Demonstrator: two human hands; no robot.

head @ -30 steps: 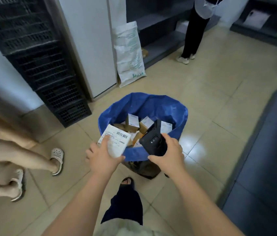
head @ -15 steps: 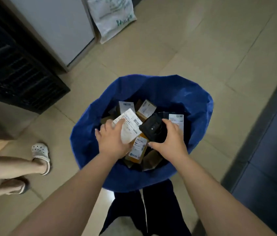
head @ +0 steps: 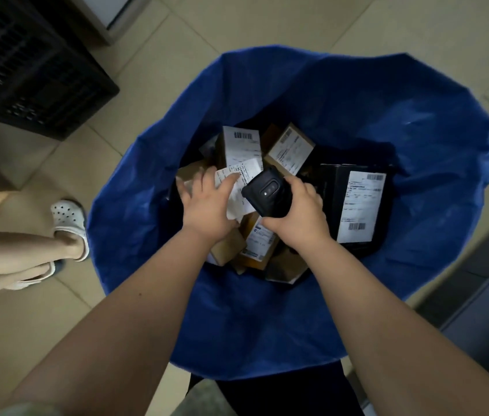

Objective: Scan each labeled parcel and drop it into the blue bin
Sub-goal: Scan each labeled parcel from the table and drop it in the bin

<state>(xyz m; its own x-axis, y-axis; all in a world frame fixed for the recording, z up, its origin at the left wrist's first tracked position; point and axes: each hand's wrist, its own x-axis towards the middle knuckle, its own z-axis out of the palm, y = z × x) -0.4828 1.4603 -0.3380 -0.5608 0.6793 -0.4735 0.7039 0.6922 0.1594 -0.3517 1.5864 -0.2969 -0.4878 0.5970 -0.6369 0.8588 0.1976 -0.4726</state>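
Now: blue bin [head: 297, 310] fills centre of frame, holds pile of labelled boxes: black box [head: 331, 187] at right, brown boxes [head: 289, 151] upper centre. Over pile, inside bin, left grip [head: 207, 205] holds white parcel [head: 238, 190], thumb across it; right grip [head: 300, 217] wrapped round black scanner [head: 267, 193], touching parcel's right edge.

1. Showing a barcode atop the white label of the upright brown box [head: 243, 148], with print beneath too small to read.
2. Showing a small barcode at the label corner of the tilted brown box [head: 289, 151], with text too blurred to read.
3. Showing two barcodes, top and bottom, on the white label of the black box [head: 360, 202], with unreadable lines between.
4. Showing only illegible rows on the white parcel [head: 247, 171].
5. Showing blurred print on the lowest brown box [head: 259, 238].
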